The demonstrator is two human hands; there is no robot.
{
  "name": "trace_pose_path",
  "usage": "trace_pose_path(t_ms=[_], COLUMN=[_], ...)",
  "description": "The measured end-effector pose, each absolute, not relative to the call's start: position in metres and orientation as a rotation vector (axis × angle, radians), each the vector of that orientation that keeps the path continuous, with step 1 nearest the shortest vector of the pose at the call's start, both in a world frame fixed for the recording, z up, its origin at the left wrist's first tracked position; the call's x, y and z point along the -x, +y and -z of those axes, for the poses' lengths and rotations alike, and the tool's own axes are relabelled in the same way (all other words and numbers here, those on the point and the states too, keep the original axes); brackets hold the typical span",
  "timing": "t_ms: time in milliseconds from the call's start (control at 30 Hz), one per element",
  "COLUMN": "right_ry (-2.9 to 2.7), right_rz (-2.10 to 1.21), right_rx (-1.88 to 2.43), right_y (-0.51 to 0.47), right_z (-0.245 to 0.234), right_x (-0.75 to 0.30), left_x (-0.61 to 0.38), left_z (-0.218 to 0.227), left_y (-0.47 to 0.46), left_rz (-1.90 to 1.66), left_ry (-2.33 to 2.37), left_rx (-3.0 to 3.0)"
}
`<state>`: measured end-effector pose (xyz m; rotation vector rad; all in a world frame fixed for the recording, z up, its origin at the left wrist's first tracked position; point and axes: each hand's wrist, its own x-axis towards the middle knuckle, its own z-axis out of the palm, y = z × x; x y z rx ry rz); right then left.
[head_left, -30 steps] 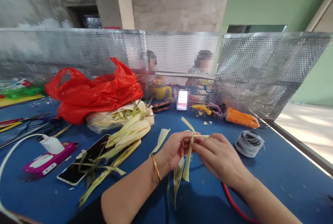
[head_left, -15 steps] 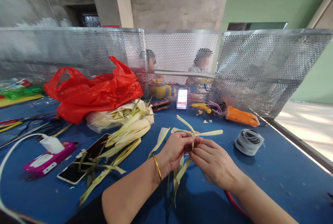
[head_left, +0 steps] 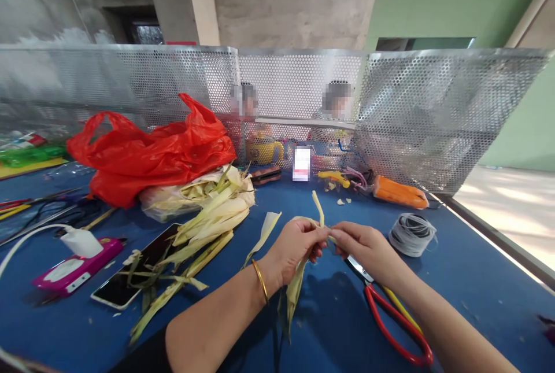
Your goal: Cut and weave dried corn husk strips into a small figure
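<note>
My left hand (head_left: pixel 293 248) and my right hand (head_left: pixel 363 247) meet over the blue table (head_left: pixel 468 298), both pinched on a bundle of pale yellow-green corn husk strips (head_left: pixel 303 257). One strip end sticks up above the fingers and several ends hang down below my left hand. A gold bangle (head_left: pixel 259 281) circles my left wrist. Scissors with red handles (head_left: pixel 392 320) lie on the table under my right forearm.
A heap of corn husks (head_left: pixel 208 211) and a red plastic bag (head_left: pixel 147 150) lie to the left, beside a black phone (head_left: pixel 130 274) and a pink device (head_left: pixel 71 269). A grey cord coil (head_left: pixel 411 234) and an orange tool (head_left: pixel 396 192) lie right. People sit behind the perforated metal screen (head_left: pixel 433 113).
The horizontal strip end that stuck out to the right has been drawn in. My right hand shifted up and right, uncovering the red-handled scissors beneath it.
</note>
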<state>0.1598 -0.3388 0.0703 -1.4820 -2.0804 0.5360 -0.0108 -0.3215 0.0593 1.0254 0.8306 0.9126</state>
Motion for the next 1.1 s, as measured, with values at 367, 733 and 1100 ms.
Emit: trace_pose_path(t_ms=[367, 733, 1100], right_ry=[-2.16, -1.472, -1.998], right_rz=[-0.324, -1.152, -0.527], right_rx=[1.498, 1.279, 1.466], right_y=[-0.342, -0.331, -0.333], right_z=[-0.082, -0.056, -0.071], right_x=[-0.169, -0.152, -0.168], left_x=[0.015, 0.006, 0.012], left_z=[-0.058, -0.058, -0.058], left_y=[-0.314, -0.329, -0.321], left_rz=[-0.846, -0.693, -0.799], left_ry=[0.887, 0.845, 0.812], left_rx=[-1.186, -1.196, -0.957])
